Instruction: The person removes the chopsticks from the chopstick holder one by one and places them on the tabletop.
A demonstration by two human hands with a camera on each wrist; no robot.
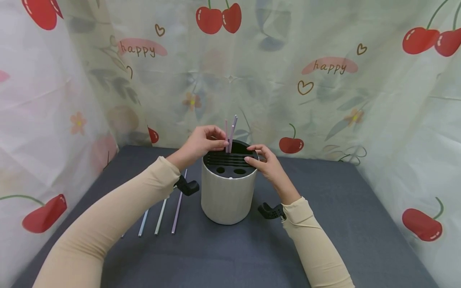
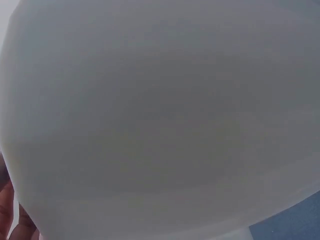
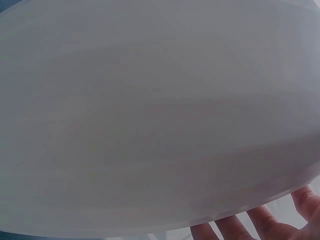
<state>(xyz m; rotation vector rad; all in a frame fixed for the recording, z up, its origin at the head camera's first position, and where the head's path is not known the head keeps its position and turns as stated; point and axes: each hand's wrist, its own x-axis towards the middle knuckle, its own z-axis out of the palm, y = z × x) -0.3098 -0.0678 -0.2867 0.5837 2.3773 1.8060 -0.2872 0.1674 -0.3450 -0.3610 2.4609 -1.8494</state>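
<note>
A round off-white knife and utensil holder (image 1: 227, 198) with a black slotted top (image 1: 230, 160) stands upright on the table. From its rear compartment rise thin purple sticks (image 1: 234, 122) and a pink stick (image 1: 226, 126). My left hand (image 1: 204, 143) is over the holder's left rim, pinching the pink stick between thumb and fingers. On the right rim rests my right hand (image 1: 266, 161), thumb and index finger spread apart on the top's edge. The holder's pale wall fills both wrist views, with fingertips (image 3: 272, 225) showing past its edge in the right wrist view.
To the holder's left, several thin sticks lie on the dark grey tablecloth (image 1: 230, 256), among them a purple stick (image 1: 177, 212), a pale green stick (image 1: 160, 218) and a blue stick (image 1: 143, 224). My left forearm partly covers them. A cherry-patterned curtain (image 1: 230, 60) encloses the table's back and sides.
</note>
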